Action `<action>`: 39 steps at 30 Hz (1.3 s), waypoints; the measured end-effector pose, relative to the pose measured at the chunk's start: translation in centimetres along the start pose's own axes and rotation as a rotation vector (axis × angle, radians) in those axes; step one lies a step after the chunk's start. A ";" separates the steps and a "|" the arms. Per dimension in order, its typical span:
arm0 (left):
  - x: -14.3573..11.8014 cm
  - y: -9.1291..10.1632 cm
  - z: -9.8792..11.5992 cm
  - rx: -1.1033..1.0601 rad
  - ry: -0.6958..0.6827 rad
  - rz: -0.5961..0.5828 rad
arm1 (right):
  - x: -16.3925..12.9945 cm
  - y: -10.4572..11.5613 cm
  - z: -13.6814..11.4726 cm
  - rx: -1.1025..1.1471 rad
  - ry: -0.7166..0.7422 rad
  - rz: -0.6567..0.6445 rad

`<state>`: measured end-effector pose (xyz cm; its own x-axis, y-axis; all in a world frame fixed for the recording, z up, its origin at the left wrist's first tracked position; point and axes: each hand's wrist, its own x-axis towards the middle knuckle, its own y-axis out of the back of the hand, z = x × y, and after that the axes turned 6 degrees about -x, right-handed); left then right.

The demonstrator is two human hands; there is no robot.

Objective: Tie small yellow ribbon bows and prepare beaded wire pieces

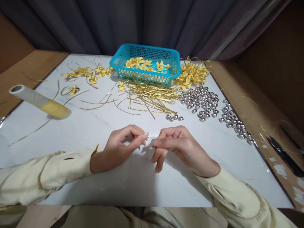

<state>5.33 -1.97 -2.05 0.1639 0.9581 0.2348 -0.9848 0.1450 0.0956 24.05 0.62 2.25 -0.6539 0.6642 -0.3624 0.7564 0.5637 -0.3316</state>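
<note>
Close together over the near middle of the white tabletop (133,186), my two hands are pinched, fingertips almost meeting. A thin strand (150,137) spans the small gap between them; whether it is thread or fine wire I cannot make out. My left hand (127,141) grips one side between thumb and forefinger. On the other side, my right hand (179,144) pinches with thumb and forefinger, its lower fingers curled loosely beneath. Just beyond my hands lie several small silver bells (174,117) in a row. Behind these spreads a pile of gold wire ties (152,93).
A blue basket (144,72) of yellow ribbon flowers stands at the back, with a flower heap (193,73) to its right. More silver bells (201,99) spread rightward. A tube (40,101) leans at left; black-handled scissors (285,155) lie beyond the right edge.
</note>
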 end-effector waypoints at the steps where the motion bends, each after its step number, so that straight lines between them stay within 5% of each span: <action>1: 0.0 0.0 0.0 0.007 -0.017 -0.010 | 0.0 0.0 0.0 0.008 -0.002 0.002; 15: 0.1 0.3 0.1 0.098 -0.210 -0.067 | 0.2 0.0 -0.1 0.102 -0.056 -0.014; 39: 0.3 0.4 0.3 0.127 -0.302 -0.099 | 0.3 0.2 0.3 0.152 -0.068 -0.031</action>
<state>5.02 -1.73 -1.66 0.2866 0.8216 0.4928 -0.9513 0.1832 0.2477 23.99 0.81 1.76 -0.6803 0.6100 -0.4063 0.7281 0.4992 -0.4698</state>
